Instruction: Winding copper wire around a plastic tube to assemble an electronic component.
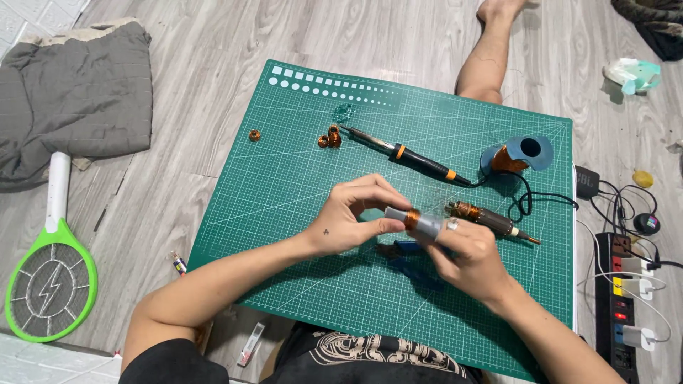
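Gripping from both sides, the two hands meet over the middle of the green cutting mat [284,171], which lies on the wood floor. The left hand [352,217] pinches one end of a small grey cylinder [420,222] between thumb and fingers; the right hand [469,256] closes round the other end, with a pale ring or tape showing on one finger. A band of copper winding [412,218] sits round the cylinder just where the two grips meet.

Right under the hands, partly hidden, blue-handled pliers [405,250] lie on the mat. Just beyond the right hand rests a motor armature [487,217], its copper coil toward the hands and its shaft pointing away. Further out from both hands lies a soldering iron [409,153] with black grip and orange rings, its cord trailing off toward a blue-grey stand [530,151] with a coppery tip cleaner inside. Past the left hand, near the iron's tip, sit a couple of small copper coils [331,136], and one more [254,134] on its own, well apart.

Off the mat, far out beyond the left arm, a green and white electric fly swatter [50,274] lies by a grey folded blanket [75,99]. Beyond the right arm, a black power strip [622,299] holds white plugs.
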